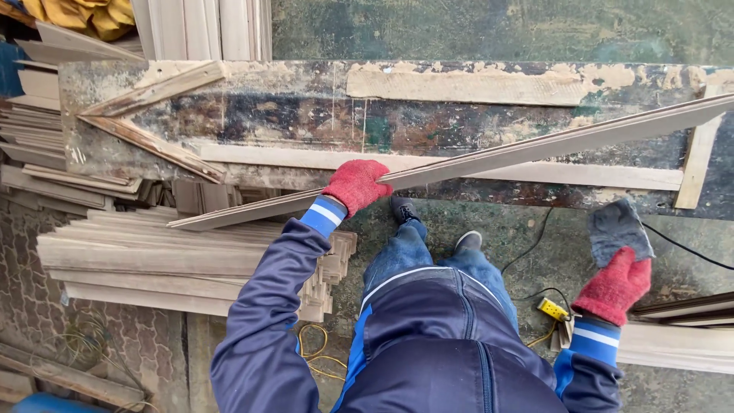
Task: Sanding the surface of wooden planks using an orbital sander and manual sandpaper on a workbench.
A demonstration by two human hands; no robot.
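Long thin wood strip (pixel 489 157) runs diag. across the scene, low at left, rising to far right edge, lying over the near edge of the workbench (pixel 306 115). Left hand (pixel 356 185), red knit glove, wrapped shut around the strip approx. mid-length, just at bench's near edge. Strip's left end sticks out past the hand, over the stack of wood strips (pixel 153 260) on the floor at left.

Right hand (pixel 615 287), also red glove, raised at near right, well apart from the strip; pinches a grey sanding pad (pixel 618 229), fingers closed on its lower edge, pad pointing up.

Bench top: worn, paint-stained, w/ pale boards nailed on, incl. a V-shaped pair at far left and a long batten along near side. More pale strips lean upright at far left behind bench; another pile at near right beside right hand.

Floor betw. bench & person: black cable (pixel 535 245), yellow plug block (pixel 552 309) near right hand, yellow cord coil near left stack. Person's blue jacket, jeans, dark shoes visible below.
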